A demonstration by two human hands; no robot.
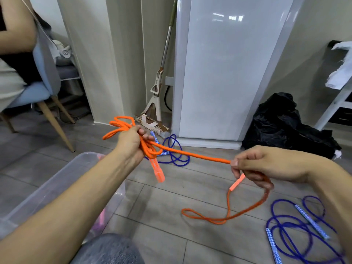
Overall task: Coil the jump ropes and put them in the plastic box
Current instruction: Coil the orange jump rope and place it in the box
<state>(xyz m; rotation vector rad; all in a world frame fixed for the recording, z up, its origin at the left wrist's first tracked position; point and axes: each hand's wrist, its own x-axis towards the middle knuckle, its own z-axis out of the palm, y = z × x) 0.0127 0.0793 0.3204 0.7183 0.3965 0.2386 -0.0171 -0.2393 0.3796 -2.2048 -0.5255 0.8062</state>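
**Orange rope half coiled, with a loose tail on the floor**

From the head view, we hold the orange jump rope (190,154) between both hands. Our left hand (131,141) is clenched around a bundle of finished loops, with one orange handle (157,169) dangling below the fist. Our right hand (266,164) pinches the taut strand between thumb and fingers, and the second orange handle (237,182) hangs just under it. The rest of the rope trails down to the tiled floor (171,197), where it lies in a slack loop.

We judge the main risk to be the left grip: more loops are gathering in one fist, and a loosened finger could let them spring apart. Pulling the strand too hard could also drag loops out of the bundle. The floor tail may kink or knot on itself as it is drawn up.

The clear plastic box (47,187) sits at lower left beside our left arm, with something pink inside. Two blue jump ropes wait uncoiled on the floor, one (175,153) beyond the left hand and one (297,229) at lower right, near enough to snag the orange tail.
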